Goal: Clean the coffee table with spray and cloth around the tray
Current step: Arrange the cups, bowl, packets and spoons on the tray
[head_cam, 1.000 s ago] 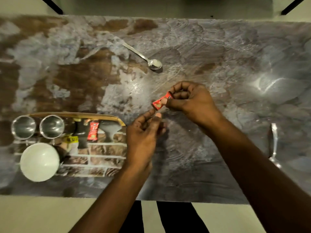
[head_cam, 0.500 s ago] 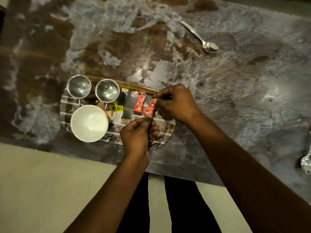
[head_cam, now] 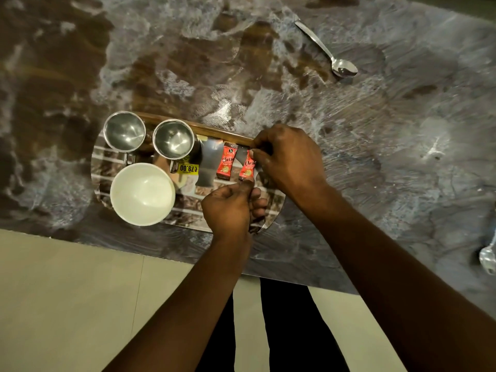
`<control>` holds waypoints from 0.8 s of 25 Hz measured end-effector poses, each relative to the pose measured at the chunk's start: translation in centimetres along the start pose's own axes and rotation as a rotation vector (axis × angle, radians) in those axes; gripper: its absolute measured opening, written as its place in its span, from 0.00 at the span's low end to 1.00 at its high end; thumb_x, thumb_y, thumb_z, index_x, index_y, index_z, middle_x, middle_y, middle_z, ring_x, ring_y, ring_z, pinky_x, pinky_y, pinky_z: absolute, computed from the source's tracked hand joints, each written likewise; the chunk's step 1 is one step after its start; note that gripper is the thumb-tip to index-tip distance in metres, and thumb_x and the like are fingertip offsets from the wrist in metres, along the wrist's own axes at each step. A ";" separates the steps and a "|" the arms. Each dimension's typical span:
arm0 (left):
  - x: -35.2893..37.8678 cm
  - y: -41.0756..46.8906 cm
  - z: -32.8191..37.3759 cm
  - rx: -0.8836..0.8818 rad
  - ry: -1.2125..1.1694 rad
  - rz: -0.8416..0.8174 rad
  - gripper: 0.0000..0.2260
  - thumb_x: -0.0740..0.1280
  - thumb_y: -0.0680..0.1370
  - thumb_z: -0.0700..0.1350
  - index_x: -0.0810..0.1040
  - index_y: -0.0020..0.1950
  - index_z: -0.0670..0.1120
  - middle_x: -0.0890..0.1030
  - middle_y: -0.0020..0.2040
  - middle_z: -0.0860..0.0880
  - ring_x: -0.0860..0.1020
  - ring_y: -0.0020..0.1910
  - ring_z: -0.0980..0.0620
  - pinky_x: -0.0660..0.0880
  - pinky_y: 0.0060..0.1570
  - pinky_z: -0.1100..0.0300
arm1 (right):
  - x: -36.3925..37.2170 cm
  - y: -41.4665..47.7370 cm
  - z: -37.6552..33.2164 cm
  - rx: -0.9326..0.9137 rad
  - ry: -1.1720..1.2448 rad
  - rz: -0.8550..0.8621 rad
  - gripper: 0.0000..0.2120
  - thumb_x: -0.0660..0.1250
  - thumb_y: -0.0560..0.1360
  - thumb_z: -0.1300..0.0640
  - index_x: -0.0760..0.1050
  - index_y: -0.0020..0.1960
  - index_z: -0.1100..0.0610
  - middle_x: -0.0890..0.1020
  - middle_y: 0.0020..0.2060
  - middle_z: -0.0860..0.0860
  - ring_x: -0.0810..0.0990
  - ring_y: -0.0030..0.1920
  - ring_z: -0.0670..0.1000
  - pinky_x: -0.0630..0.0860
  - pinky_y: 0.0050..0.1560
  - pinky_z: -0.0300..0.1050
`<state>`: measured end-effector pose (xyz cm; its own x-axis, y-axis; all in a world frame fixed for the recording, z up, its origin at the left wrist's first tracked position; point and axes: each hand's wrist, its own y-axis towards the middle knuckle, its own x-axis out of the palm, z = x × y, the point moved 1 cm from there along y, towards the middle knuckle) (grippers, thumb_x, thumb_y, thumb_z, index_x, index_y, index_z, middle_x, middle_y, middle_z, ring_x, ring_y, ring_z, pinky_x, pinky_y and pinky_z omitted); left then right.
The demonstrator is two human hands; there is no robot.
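Observation:
A mirrored oval tray (head_cam: 188, 222) with a wooden back rim lies at the near left of the marbled coffee table (head_cam: 349, 157). My right hand (head_cam: 290, 157) pinches the top end of a red coffee sachet (head_cam: 247, 167) over the tray. My left hand (head_cam: 230, 208) pinches the sachet's bottom end. A second red sachet (head_cam: 226, 163) lies flat on the tray just left of it. No spray bottle or cloth is in view.
Two steel cups (head_cam: 124, 132) (head_cam: 173, 139) and a white bowl (head_cam: 142, 193) stand on the tray's left half. One spoon (head_cam: 328, 51) lies at the far right of the table, another spoon (head_cam: 487, 257) at the right edge. Pale floor (head_cam: 80, 304) runs below the table's near edge.
Both hands carried the red sachet from mid-table leftward to the tray, beside the other sachet. The view shifted, so the tray now sits nearer the middle.

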<state>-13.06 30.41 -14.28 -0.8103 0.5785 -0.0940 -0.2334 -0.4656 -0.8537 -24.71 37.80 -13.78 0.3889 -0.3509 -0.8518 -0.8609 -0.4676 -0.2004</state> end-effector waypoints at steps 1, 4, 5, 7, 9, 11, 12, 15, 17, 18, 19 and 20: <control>-0.1 0.0 0.0 0.001 0.004 0.000 0.12 0.76 0.81 0.40 0.84 0.53 0.29 0.85 0.36 0.40 0.80 0.22 0.52 0.80 0.27 0.59 | 0.0 0.0 0.0 0.008 0.011 0.001 0.06 0.73 0.78 0.50 0.86 0.54 0.47 0.85 0.49 0.48 0.84 0.48 0.51 0.77 0.44 0.46; -0.2 -0.1 0.0 0.018 -0.002 0.004 0.11 0.78 0.79 0.38 0.85 0.52 0.28 0.86 0.35 0.40 0.82 0.23 0.52 0.83 0.28 0.60 | -0.2 0.1 0.2 0.046 0.112 -0.004 0.06 0.75 0.77 0.50 0.87 0.53 0.47 0.86 0.48 0.46 0.84 0.46 0.48 0.80 0.45 0.47; -0.2 0.0 0.0 0.027 -0.005 0.012 0.11 0.79 0.78 0.37 0.85 0.51 0.29 0.86 0.35 0.41 0.83 0.24 0.51 0.83 0.28 0.60 | -0.4 0.1 0.4 0.060 0.172 0.004 0.06 0.75 0.76 0.50 0.87 0.52 0.48 0.87 0.46 0.45 0.85 0.44 0.46 0.82 0.44 0.48; -0.6 0.1 -0.2 0.046 -0.012 0.035 0.11 0.80 0.77 0.38 0.85 0.49 0.30 0.86 0.33 0.41 0.83 0.25 0.50 0.83 0.29 0.60 | -1.3 0.5 1.1 0.142 0.325 0.075 0.08 0.75 0.77 0.50 0.87 0.54 0.51 0.87 0.44 0.44 0.84 0.41 0.40 0.83 0.43 0.44; -1.1 0.2 -0.2 0.070 -0.015 0.043 0.09 0.81 0.76 0.37 0.85 0.45 0.32 0.85 0.31 0.42 0.81 0.24 0.49 0.81 0.26 0.60 | -2.4 1.5 2.9 0.339 0.539 0.250 0.09 0.76 0.78 0.54 0.84 0.57 0.56 0.85 0.41 0.45 0.84 0.37 0.38 0.81 0.39 0.35; -1.6 0.0 0.0 0.117 0.000 0.044 0.09 0.80 0.76 0.38 0.84 0.39 0.37 0.84 0.30 0.45 0.78 0.22 0.51 0.78 0.24 0.61 | -3.6 3.3 5.5 0.599 0.813 0.432 0.11 0.76 0.79 0.56 0.80 0.58 0.59 0.86 0.39 0.51 0.85 0.33 0.45 0.82 0.36 0.42; -1.8 -0.1 0.3 0.144 0.012 0.039 0.10 0.80 0.76 0.39 0.83 0.39 0.39 0.84 0.29 0.46 0.78 0.21 0.52 0.77 0.23 0.61 | -4.1 4.4 6.6 0.715 0.969 0.474 0.12 0.76 0.79 0.57 0.77 0.57 0.60 0.86 0.39 0.55 0.85 0.32 0.50 0.83 0.35 0.46; -1.6 -0.4 1.4 0.193 -0.002 -0.015 0.06 0.79 0.78 0.38 0.84 0.45 0.39 0.85 0.31 0.48 0.79 0.24 0.53 0.78 0.24 0.61 | -5.0 7.6 9.1 0.890 1.214 0.525 0.16 0.78 0.78 0.58 0.76 0.57 0.65 0.85 0.39 0.60 0.85 0.32 0.54 0.86 0.35 0.51; -1.1 -0.5 2.4 0.216 -0.009 -0.062 0.03 0.78 0.78 0.36 0.85 0.48 0.40 0.86 0.36 0.45 0.81 0.29 0.51 0.81 0.29 0.59 | -5.2 9.2 10.3 0.935 1.231 0.533 0.16 0.79 0.77 0.59 0.79 0.56 0.69 0.85 0.36 0.59 0.85 0.30 0.53 0.86 0.34 0.48; -0.9 -0.6 2.8 0.233 0.006 -0.083 0.03 0.78 0.78 0.36 0.86 0.48 0.42 0.87 0.39 0.43 0.82 0.32 0.50 0.82 0.31 0.58 | -5.4 9.8 10.6 0.941 1.261 0.523 0.13 0.78 0.77 0.61 0.81 0.53 0.69 0.84 0.34 0.58 0.84 0.28 0.51 0.84 0.32 0.46; -0.6 -0.5 3.2 0.251 0.025 -0.104 0.03 0.77 0.78 0.36 0.86 0.49 0.43 0.87 0.41 0.43 0.82 0.34 0.49 0.82 0.34 0.57 | -5.4 10.3 10.9 0.943 1.297 0.502 0.09 0.77 0.77 0.63 0.82 0.51 0.68 0.84 0.32 0.57 0.83 0.26 0.50 0.83 0.31 0.43; -0.5 -0.4 3.7 0.266 0.034 -0.124 0.03 0.77 0.78 0.36 0.86 0.49 0.43 0.87 0.41 0.43 0.83 0.36 0.49 0.83 0.36 0.57 | -5.5 10.6 11.1 0.944 1.315 0.486 0.06 0.76 0.78 0.65 0.82 0.51 0.68 0.84 0.32 0.56 0.82 0.26 0.49 0.82 0.30 0.42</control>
<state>-14.55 27.88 -11.98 -0.7493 0.6620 -0.0180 -0.4662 -0.5465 -0.6957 -39.65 43.79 -16.66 -0.3809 -0.9224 -0.0637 -0.6666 0.3217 -0.6725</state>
